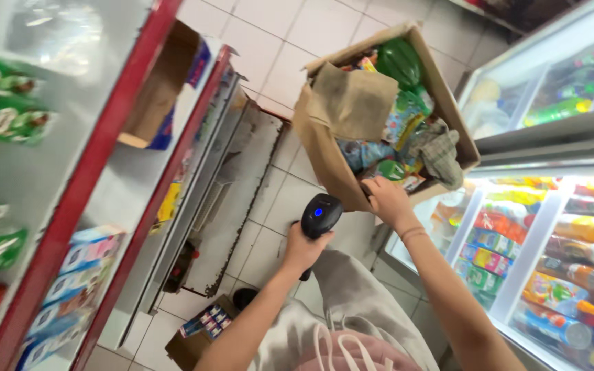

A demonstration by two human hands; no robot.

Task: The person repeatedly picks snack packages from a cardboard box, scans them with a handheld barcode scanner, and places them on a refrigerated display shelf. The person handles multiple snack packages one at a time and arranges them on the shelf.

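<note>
left hand (302, 249) wrapped round a black scanner (320, 216), its head aimed at the cardboard box (324, 154) — right hand (386, 199) grips the box's near edge, fingers curled, steadying it on the freezer (551, 137) among snack packets (407, 117).

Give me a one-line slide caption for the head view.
Left hand holds a black handheld scanner while right hand reaches into a cardboard box of packaged goods beside a chest freezer.
</note>
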